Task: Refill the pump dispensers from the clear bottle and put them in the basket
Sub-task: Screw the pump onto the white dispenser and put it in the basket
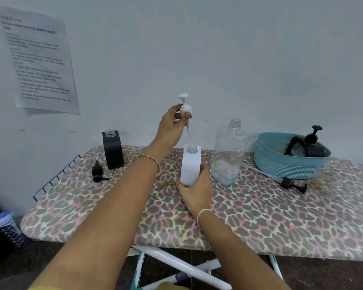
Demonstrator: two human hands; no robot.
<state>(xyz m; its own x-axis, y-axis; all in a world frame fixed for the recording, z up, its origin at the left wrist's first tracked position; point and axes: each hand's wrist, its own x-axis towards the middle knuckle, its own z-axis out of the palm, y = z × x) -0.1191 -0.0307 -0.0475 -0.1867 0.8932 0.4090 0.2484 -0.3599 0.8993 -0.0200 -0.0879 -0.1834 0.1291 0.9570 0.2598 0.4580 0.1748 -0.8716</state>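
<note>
Two holds: left hand (pixel 171 126) fingers (pixel 188 116) pinch pump (pixel 184 108); right hand (pixel 197 189) grips dispenser (pixel 190 166).

Open passage runs along the near half of the worktop (pixel 260 222). The far strip is obstructed: a black bottle (pixel 113 150) with a loose black pump (pixel 98 172) before it at left, a white bottle (pixel 190 166) at centre with a white pump (pixel 184 107) held above it and the clear bottle (pixel 228 155) just beside it, and a basket (pixel 281 166) at right. A second black pump (pixel 289 182) lies across the gap between clear bottle and basket.
</note>
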